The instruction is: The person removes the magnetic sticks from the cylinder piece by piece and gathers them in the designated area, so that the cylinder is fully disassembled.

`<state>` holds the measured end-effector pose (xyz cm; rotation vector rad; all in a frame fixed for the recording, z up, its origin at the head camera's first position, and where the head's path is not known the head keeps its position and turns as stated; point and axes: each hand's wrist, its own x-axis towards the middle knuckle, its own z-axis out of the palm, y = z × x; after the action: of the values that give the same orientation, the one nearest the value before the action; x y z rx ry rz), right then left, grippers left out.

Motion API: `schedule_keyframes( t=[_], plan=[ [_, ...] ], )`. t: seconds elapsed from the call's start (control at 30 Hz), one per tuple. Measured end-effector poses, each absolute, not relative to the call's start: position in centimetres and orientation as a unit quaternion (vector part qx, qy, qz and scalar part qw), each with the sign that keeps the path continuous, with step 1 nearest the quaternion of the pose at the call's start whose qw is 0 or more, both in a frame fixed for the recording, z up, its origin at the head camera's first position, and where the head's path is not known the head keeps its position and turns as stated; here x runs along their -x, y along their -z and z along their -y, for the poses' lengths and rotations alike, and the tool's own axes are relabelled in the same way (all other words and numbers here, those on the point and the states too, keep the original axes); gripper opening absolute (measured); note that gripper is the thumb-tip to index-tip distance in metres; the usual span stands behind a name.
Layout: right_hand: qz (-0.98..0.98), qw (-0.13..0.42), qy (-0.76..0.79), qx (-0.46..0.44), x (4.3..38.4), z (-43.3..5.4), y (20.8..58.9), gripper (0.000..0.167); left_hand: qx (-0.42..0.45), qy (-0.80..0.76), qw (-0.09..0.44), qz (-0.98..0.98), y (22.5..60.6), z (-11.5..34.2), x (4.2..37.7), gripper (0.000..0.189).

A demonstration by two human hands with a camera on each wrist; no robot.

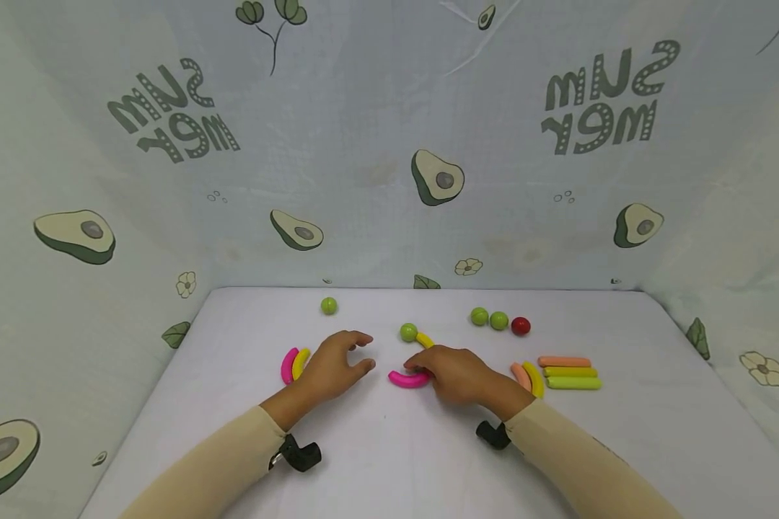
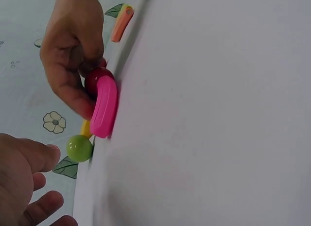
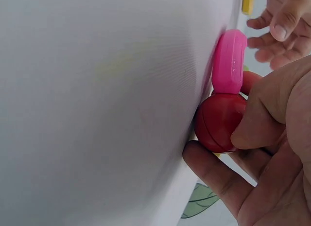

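Right wrist view: right hand (image 3: 272, 153) pinches a red ball (image 3: 219, 121) against the pink curve (image 3: 229, 60) at 12 o'clock, left hand (image 1: 334, 369) relaxed; a slipping pinch could let the ball roll across the bench (image 1: 389, 461).

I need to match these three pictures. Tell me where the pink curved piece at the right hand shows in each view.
Head: pink curved piece lies at the table's centre, against the right hand.
Left wrist: left of centre, under that hand's fingers.
Right wrist: upper right, above the red ball.
Shared landmark: the red ball in the right hand's grip, also seen from the left wrist.

"SUMMER" mirrored, twice on cloth backdrop (image 1: 389, 144).
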<state>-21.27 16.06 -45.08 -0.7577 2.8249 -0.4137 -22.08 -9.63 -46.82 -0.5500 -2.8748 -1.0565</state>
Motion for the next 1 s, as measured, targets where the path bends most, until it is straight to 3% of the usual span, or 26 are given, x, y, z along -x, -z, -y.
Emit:
schedule_keyframes(
  t=[0.57, 1.0],
  plan=[
    [-0.936, 0.074, 0.21, 0.271, 20.8, -16.0, 45.5, 0.041, 0.233, 0.281, 0.004, 0.931, 48.3, 7.9, 20.4, 0.044],
    [-0.943, 0.063, 0.209, 0.253, 20.6, -15.9, 45.5, 0.046, 0.291, 0.243, 0.027, 0.925, 48.6, 6.7, 21.3, 0.043]
  ],
)
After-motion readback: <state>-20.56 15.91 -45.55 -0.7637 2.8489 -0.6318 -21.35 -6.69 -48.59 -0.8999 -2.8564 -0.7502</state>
